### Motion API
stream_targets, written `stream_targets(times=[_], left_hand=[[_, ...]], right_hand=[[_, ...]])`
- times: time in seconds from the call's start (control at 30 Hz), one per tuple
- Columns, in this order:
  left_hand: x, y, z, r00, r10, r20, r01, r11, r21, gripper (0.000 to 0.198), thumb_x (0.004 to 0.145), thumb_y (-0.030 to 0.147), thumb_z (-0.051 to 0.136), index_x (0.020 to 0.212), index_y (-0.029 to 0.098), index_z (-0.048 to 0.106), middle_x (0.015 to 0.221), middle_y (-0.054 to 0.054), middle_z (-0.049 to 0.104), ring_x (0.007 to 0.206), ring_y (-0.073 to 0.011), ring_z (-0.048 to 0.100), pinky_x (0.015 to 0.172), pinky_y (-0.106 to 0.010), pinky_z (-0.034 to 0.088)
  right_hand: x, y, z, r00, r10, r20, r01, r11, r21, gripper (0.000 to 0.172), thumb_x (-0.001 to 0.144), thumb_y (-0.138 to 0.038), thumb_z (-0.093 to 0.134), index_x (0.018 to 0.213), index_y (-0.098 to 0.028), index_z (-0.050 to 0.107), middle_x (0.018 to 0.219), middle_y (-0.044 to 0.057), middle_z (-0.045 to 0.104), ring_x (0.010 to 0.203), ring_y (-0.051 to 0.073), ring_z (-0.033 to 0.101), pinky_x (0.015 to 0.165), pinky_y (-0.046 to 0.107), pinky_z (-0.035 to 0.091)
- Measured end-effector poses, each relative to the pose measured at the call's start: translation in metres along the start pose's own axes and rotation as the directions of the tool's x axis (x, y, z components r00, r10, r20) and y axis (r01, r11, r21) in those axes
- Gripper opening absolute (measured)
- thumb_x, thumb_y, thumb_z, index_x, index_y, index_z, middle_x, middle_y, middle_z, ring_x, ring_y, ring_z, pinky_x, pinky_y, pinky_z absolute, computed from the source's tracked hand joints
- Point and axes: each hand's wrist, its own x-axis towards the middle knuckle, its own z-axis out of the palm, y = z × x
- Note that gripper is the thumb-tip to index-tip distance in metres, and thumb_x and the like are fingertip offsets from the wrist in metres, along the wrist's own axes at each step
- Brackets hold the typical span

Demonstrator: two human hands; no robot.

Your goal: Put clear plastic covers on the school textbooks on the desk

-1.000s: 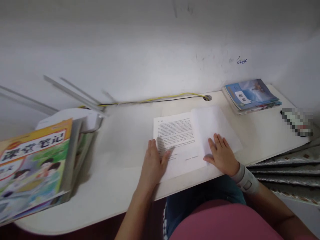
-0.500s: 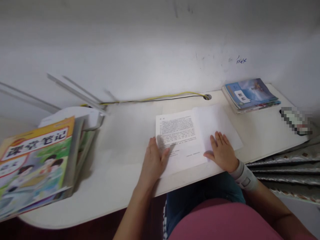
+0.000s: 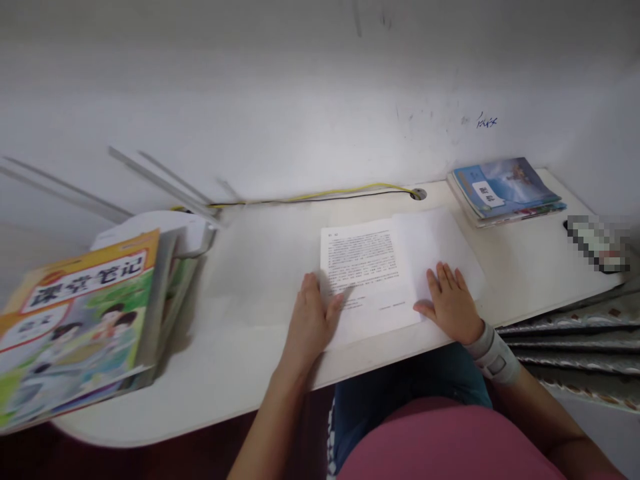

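An open book (image 3: pixel 365 267) lies on the white desk (image 3: pixel 240 373), with a printed left page and a blank right side. My left hand (image 3: pixel 313 317) rests at the book's lower left edge, thumb apart from the fingers and lying on the page. On the blank right side my right hand (image 3: pixel 450 300) lies flat with its fingers spread. A grey band (image 3: pixel 493 353) is round my right wrist. A thin translucent sheet (image 3: pixel 260 267) lies on the desk to the left of the book.
Stacked books (image 3: pixel 90 320) fill the left end of the desk, before a white object (image 3: pixel 150 227). Blue-covered books (image 3: pixel 507 190) lie at the back right, near a blurred-out phone-like object (image 3: pixel 597 247). Yellow and black cables (image 3: pixel 345 195) run along the wall to a round hole.
The whole view has shifted slightly, so the desk items appear a little further right. Both hands keep their places on the book.
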Motion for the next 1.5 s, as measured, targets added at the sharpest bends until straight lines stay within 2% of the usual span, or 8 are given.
stream_targets(times=[0.4, 0.6, 0.8, 0.87, 1.0, 1.13, 1.3, 1.5], left_hand=[[0.0, 0.003, -0.004, 0.999, -0.05, 0.013, 0.05, 0.999, -0.007, 0.078, 0.086, 0.054, 0.039, 0.141, 0.0, 0.025, 0.141, -0.029, 0.035, 0.131, -0.0379, 0.035, 0.104, -0.057, 0.031], [0.002, 0.009, -0.006, 0.998, -0.06, 0.035, 0.061, 0.998, -0.006, 0.078, 0.086, 0.052, 0.04, 0.14, -0.001, 0.024, 0.142, -0.03, 0.033, 0.132, -0.0381, 0.033, 0.105, -0.058, 0.03], [-0.005, 0.022, -0.011, 0.986, -0.099, -0.132, 0.079, 0.986, -0.15, 0.061, 0.087, 0.048, 0.043, 0.136, 0.011, 0.039, 0.143, -0.019, 0.038, 0.132, -0.0312, 0.035, 0.108, -0.05, 0.031], [-0.01, 0.026, -0.012, 0.973, -0.198, -0.119, 0.159, 0.948, -0.275, 0.058, 0.086, 0.047, 0.046, 0.135, 0.017, 0.041, 0.144, -0.015, 0.039, 0.131, -0.0294, 0.039, 0.108, -0.048, 0.032], [-0.015, 0.03, -0.02, 0.917, -0.395, 0.064, 0.368, 0.772, -0.518, 0.056, 0.083, 0.045, 0.052, 0.132, 0.018, 0.045, 0.141, -0.014, 0.043, 0.129, -0.0285, 0.041, 0.108, -0.046, 0.033], [-0.017, 0.034, -0.037, 0.876, -0.434, 0.211, 0.441, 0.545, -0.713, 0.056, 0.08, 0.044, 0.055, 0.125, 0.011, 0.051, 0.138, -0.018, 0.046, 0.125, -0.0278, 0.046, 0.101, -0.04, 0.043], [-0.032, 0.042, -0.043, 0.858, -0.495, 0.136, 0.414, 0.511, -0.754, 0.062, 0.073, 0.045, 0.062, 0.124, 0.013, 0.051, 0.133, -0.017, 0.05, 0.128, -0.0291, 0.042, 0.095, -0.039, 0.047], [-0.034, 0.04, -0.047, 0.827, -0.5, 0.257, 0.503, 0.452, -0.737, 0.055, 0.068, 0.039, 0.067, 0.115, 0.014, 0.055, 0.115, -0.013, 0.061, 0.107, -0.0253, 0.059, 0.094, -0.041, 0.046]], right_hand=[[-0.005, 0.008, -0.002, 1.0, -0.015, 0.005, 0.015, 1.0, 0.02, 0.075, 0.088, -0.061, 0.033, 0.133, -0.001, 0.043, 0.14, 0.026, 0.039, 0.132, 0.034, 0.033, 0.107, 0.054, 0.02], [-0.009, 0.009, -0.012, 0.998, -0.04, 0.051, 0.037, 0.997, 0.062, 0.072, 0.09, -0.058, 0.032, 0.13, -0.001, 0.046, 0.136, 0.025, 0.046, 0.128, 0.032, 0.04, 0.106, 0.053, 0.024], [-0.004, 0.006, -0.016, 0.993, -0.104, 0.057, 0.098, 0.991, 0.094, 0.069, 0.089, -0.057, 0.035, 0.131, -0.002, 0.045, 0.137, 0.023, 0.045, 0.13, 0.033, 0.038, 0.105, 0.052, 0.028], [-0.004, 0.006, -0.017, 0.994, -0.093, 0.051, 0.087, 0.99, 0.109, 0.068, 0.089, -0.055, 0.039, 0.133, -0.004, 0.044, 0.136, 0.024, 0.046, 0.127, 0.033, 0.041, 0.102, 0.05, 0.032], [-0.005, 0.005, -0.015, 0.984, -0.177, -0.003, 0.176, 0.975, 0.138, 0.055, 0.09, -0.046, 0.043, 0.133, -0.012, 0.046, 0.143, 0.019, 0.04, 0.13, 0.032, 0.037, 0.101, 0.047, 0.035], [-0.006, -0.001, -0.006, 0.976, -0.216, -0.029, 0.218, 0.966, 0.141, 0.052, 0.091, -0.041, 0.044, 0.13, -0.007, 0.048, 0.137, 0.018, 0.048, 0.127, 0.031, 0.042, 0.101, 0.045, 0.035], [-0.009, -0.005, 0.003, 0.975, -0.215, -0.063, 0.221, 0.967, 0.128, 0.054, 0.091, -0.041, 0.045, 0.131, -0.004, 0.047, 0.136, 0.019, 0.048, 0.126, 0.033, 0.042, 0.102, 0.048, 0.033], [-0.009, -0.007, 0.004, 0.977, -0.201, -0.075, 0.21, 0.969, 0.129, 0.052, 0.092, -0.04, 0.042, 0.129, -0.004, 0.049, 0.134, 0.021, 0.05, 0.125, 0.034, 0.043, 0.101, 0.049, 0.034]])
